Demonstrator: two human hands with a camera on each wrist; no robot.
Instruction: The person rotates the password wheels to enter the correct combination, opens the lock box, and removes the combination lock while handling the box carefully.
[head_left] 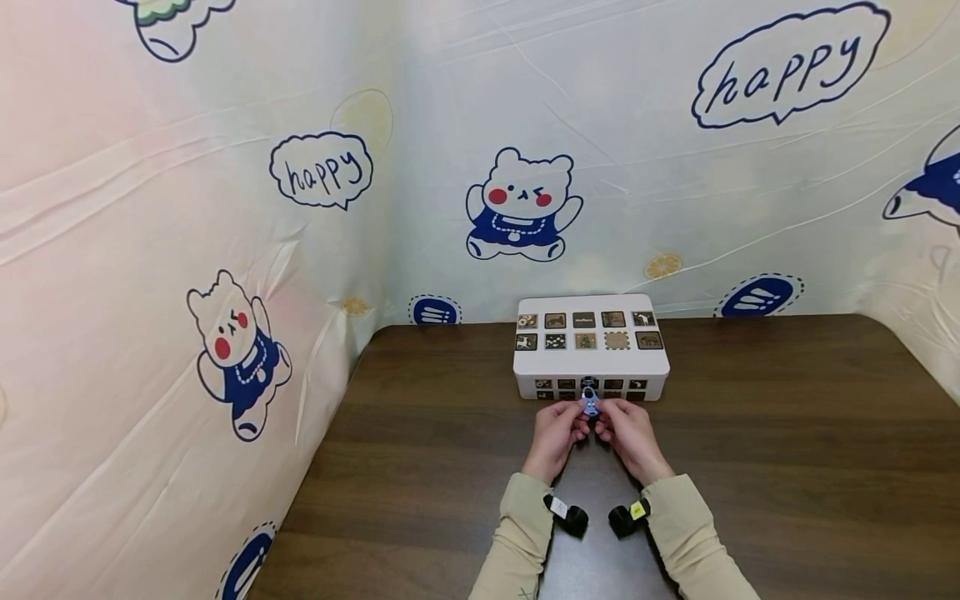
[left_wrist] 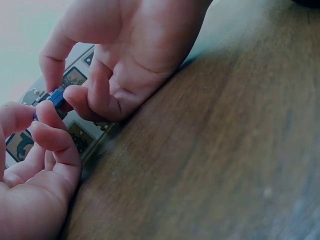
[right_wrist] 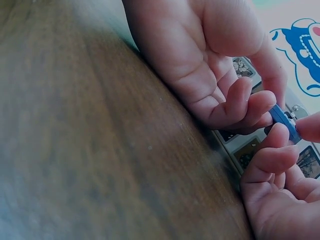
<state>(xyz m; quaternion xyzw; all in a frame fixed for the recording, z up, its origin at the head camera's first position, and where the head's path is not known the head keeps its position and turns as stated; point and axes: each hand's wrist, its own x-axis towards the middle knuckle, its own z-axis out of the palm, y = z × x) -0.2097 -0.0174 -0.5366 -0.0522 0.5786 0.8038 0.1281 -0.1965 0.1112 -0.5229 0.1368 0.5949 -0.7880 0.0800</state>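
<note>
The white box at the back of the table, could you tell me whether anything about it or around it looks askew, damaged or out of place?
Nothing stands out. The white box sits square on the table, its picture tiles in even rows. Both the left hand and right hand pinch a small blue padlock at its front.

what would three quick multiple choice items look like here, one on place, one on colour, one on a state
1. Where does the white box stand?
A. on the table's far side, by the cloth backdrop
B. at the table's near edge
C. on the floor

2. What colour is the small lock?
A. red
B. blue
C. green

3. How is the lock held?
A. lying loose on the table
B. pinched by left hand and right hand
C. by one hand

Answers: A, it stands beyond the hands; B, blue shows between fingertips; B, both hands' fingers meet on it.
</note>
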